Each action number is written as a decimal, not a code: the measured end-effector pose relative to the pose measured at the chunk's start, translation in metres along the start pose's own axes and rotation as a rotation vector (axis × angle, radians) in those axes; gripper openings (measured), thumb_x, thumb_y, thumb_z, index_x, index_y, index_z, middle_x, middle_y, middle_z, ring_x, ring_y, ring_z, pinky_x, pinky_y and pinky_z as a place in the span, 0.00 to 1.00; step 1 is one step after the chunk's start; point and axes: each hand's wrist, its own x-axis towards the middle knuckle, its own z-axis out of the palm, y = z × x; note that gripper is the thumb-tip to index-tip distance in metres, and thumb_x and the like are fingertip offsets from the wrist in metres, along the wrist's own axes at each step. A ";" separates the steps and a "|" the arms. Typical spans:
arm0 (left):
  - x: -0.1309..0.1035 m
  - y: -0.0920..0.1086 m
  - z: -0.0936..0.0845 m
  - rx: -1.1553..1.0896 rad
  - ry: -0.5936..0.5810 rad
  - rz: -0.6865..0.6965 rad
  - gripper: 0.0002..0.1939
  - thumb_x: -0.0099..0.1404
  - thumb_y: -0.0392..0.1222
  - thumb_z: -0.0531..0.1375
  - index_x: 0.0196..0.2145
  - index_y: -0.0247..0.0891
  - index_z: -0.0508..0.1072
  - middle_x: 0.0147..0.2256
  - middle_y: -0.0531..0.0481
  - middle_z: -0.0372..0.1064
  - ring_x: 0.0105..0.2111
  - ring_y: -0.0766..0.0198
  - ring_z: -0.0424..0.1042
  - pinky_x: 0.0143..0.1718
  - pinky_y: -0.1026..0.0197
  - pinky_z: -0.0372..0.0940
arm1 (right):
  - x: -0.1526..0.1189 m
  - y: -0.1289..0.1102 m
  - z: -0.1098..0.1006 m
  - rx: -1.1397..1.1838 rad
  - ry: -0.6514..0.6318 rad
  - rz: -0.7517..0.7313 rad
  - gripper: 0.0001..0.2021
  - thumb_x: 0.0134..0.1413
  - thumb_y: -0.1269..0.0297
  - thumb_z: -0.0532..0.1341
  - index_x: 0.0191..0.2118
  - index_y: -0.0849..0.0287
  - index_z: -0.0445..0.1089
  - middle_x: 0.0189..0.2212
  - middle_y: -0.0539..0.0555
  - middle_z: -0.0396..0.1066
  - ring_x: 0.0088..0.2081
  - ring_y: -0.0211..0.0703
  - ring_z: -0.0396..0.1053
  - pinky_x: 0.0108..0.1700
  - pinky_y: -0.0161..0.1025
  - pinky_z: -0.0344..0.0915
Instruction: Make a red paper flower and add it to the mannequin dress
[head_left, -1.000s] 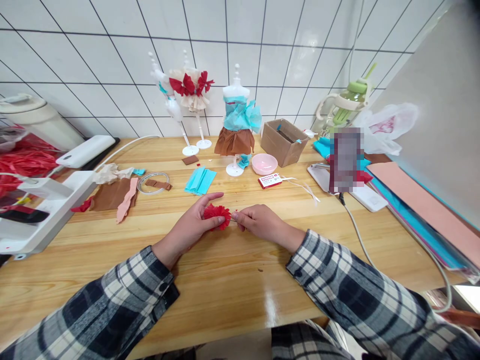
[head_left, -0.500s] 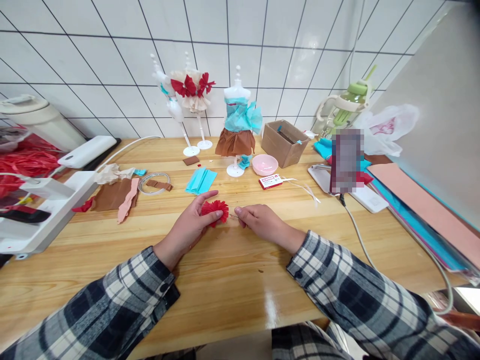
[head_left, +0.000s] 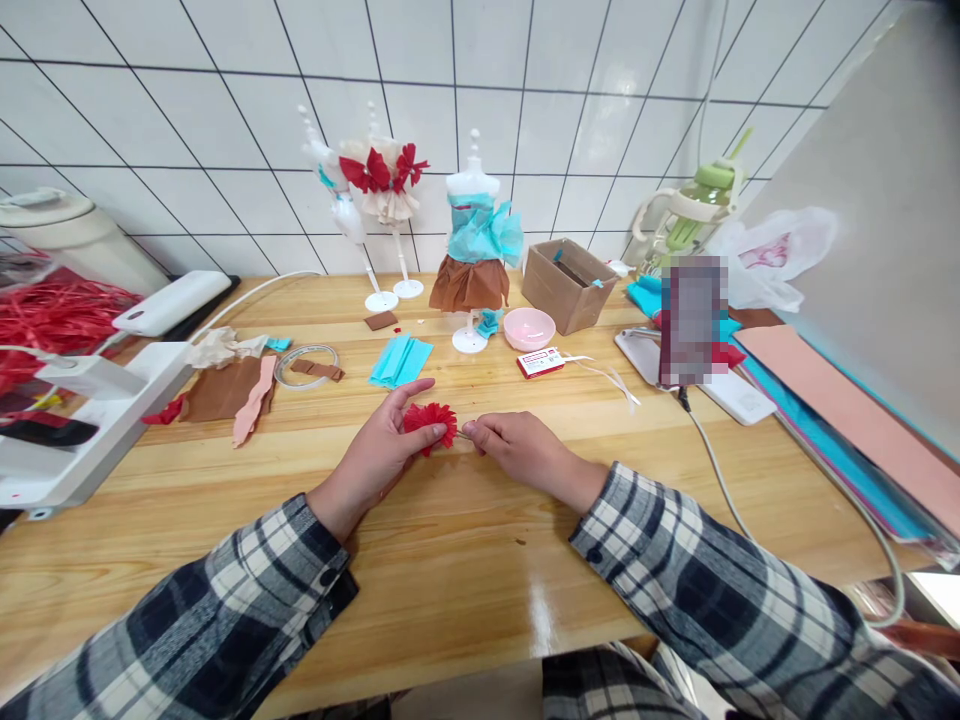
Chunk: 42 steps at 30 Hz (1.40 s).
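Between the thumb and fingers of my left hand point(head_left: 381, 432) is a ruffled red crepe-paper flower point(head_left: 442, 420), held above the tabletop. My right hand point(head_left: 514, 443) is closed in a pinch just right of the flower. From its fingertips a thin, stiff-looking piece point(head_left: 462, 433) points toward the flower's edge; it is too small to tell what it is. A folded turquoise paper piece point(head_left: 400, 361) lies beyond my left hand. Past my right hand lies a red-and-white box point(head_left: 541, 363) with pale strips beside it.
A mini mannequin point(head_left: 471, 250) in turquoise and brown stands behind, near a pink bowl point(head_left: 529, 328) and a cardboard box point(head_left: 568, 285). A tape roll point(head_left: 307, 350) and power strip point(head_left: 82, 430) are left. A phone on a stand point(head_left: 691, 320) and paper sheets point(head_left: 862, 420) are right.
The right fingertips have moved slightly left, closer to the red flower. My left hand keeps its grip with hardly any movement.
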 end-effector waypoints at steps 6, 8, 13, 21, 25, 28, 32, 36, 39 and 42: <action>0.000 0.001 0.001 -0.015 -0.011 -0.004 0.38 0.50 0.37 0.68 0.57 0.40 0.59 0.31 0.53 0.73 0.28 0.68 0.72 0.31 0.67 0.65 | 0.001 0.000 0.001 -0.016 0.002 0.024 0.25 0.63 0.46 0.44 0.28 0.58 0.67 0.23 0.49 0.67 0.26 0.35 0.60 0.28 0.33 0.48; 0.000 0.002 0.001 -0.020 -0.013 -0.004 0.37 0.50 0.36 0.68 0.56 0.40 0.59 0.31 0.53 0.73 0.28 0.68 0.72 0.31 0.67 0.65 | 0.001 0.000 0.001 -0.023 -0.002 0.029 0.25 0.63 0.46 0.44 0.27 0.58 0.67 0.23 0.49 0.67 0.26 0.34 0.59 0.28 0.33 0.48; 0.000 0.001 0.000 -0.003 -0.019 0.012 0.38 0.51 0.37 0.68 0.57 0.41 0.58 0.30 0.54 0.72 0.27 0.68 0.72 0.30 0.67 0.65 | 0.002 0.001 0.001 -0.032 -0.006 0.022 0.26 0.63 0.45 0.44 0.27 0.58 0.67 0.23 0.49 0.66 0.25 0.34 0.58 0.27 0.33 0.47; 0.001 -0.002 -0.002 0.065 -0.015 0.032 0.37 0.51 0.38 0.68 0.57 0.41 0.59 0.30 0.54 0.72 0.29 0.69 0.72 0.31 0.68 0.65 | 0.002 0.003 0.002 -0.032 0.006 0.016 0.26 0.63 0.46 0.44 0.26 0.59 0.66 0.23 0.48 0.67 0.26 0.33 0.60 0.28 0.32 0.47; 0.001 -0.003 -0.001 0.074 -0.020 0.037 0.38 0.51 0.38 0.68 0.57 0.41 0.59 0.31 0.54 0.73 0.28 0.69 0.72 0.30 0.68 0.64 | 0.003 0.003 0.003 -0.033 0.014 0.009 0.26 0.63 0.46 0.44 0.25 0.58 0.65 0.22 0.48 0.66 0.25 0.33 0.59 0.27 0.33 0.46; 0.001 -0.002 -0.002 0.062 -0.019 0.032 0.38 0.50 0.38 0.68 0.57 0.41 0.59 0.31 0.53 0.73 0.29 0.68 0.72 0.32 0.68 0.65 | 0.002 0.004 0.003 -0.026 0.010 0.004 0.26 0.62 0.45 0.44 0.24 0.59 0.64 0.20 0.48 0.65 0.24 0.33 0.58 0.27 0.33 0.46; 0.000 -0.001 -0.003 -0.014 -0.011 0.016 0.37 0.51 0.37 0.68 0.57 0.41 0.59 0.31 0.52 0.74 0.28 0.69 0.72 0.31 0.69 0.64 | 0.001 0.003 0.002 0.006 0.022 -0.001 0.26 0.63 0.46 0.43 0.24 0.59 0.64 0.22 0.48 0.66 0.25 0.33 0.60 0.27 0.33 0.47; -0.001 0.001 -0.002 -0.078 -0.003 -0.002 0.38 0.51 0.36 0.68 0.58 0.40 0.59 0.30 0.51 0.73 0.27 0.68 0.71 0.26 0.70 0.62 | 0.001 0.004 0.001 0.031 0.023 0.009 0.27 0.63 0.47 0.43 0.23 0.59 0.64 0.22 0.48 0.67 0.26 0.34 0.60 0.28 0.33 0.48; -0.002 0.001 -0.002 -0.082 -0.016 -0.014 0.38 0.50 0.35 0.68 0.57 0.40 0.60 0.30 0.51 0.73 0.27 0.68 0.71 0.27 0.69 0.61 | 0.001 0.004 0.001 0.034 0.014 0.017 0.27 0.63 0.46 0.43 0.24 0.59 0.65 0.22 0.48 0.67 0.25 0.34 0.60 0.28 0.33 0.48; -0.001 0.000 -0.003 -0.051 -0.029 -0.021 0.38 0.50 0.36 0.68 0.57 0.40 0.60 0.32 0.51 0.72 0.29 0.67 0.71 0.30 0.68 0.62 | 0.001 0.004 0.001 0.023 0.007 0.006 0.27 0.62 0.45 0.43 0.24 0.59 0.65 0.22 0.48 0.67 0.25 0.33 0.60 0.28 0.33 0.48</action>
